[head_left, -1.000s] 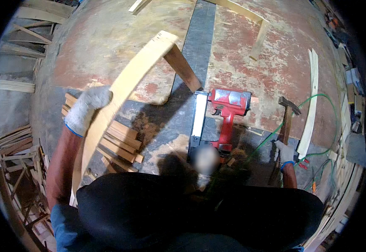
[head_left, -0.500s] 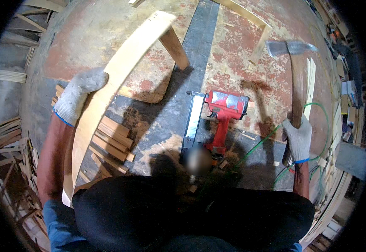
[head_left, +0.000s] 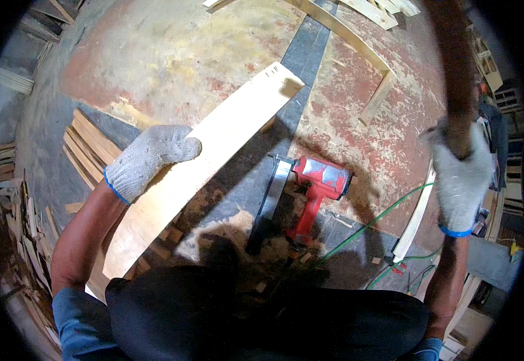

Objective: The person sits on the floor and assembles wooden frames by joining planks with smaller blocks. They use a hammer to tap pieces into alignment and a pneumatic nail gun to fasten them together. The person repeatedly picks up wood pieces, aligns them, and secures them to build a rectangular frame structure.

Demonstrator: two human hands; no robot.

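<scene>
My left hand (head_left: 154,157), in a grey-white knit glove with a blue cuff, is closed on the edge of a long pale wooden board (head_left: 220,135). The board slants up from my lap, and several small fastener marks show at its far end. At the right, my gloved right hand (head_left: 462,180) is wrapped round the wooden handle of a hammer (head_left: 453,66), held raised. The hammer's head is out of the picture. On the floor between my hands lies a red nail gun (head_left: 319,186) with a long dark magazine.
Several wooden strips (head_left: 84,141) lie left of the board. A green hose (head_left: 367,225) crosses the floor at the right beside a pale strip (head_left: 415,213). An angled wooden frame (head_left: 358,45) lies farther off. Scrap wood (head_left: 30,231) is heaped at the far left.
My right hand has raised the hammer, taking its head out of view. The board's far end is lower and farther right in the picture, with my left hand still on it.
</scene>
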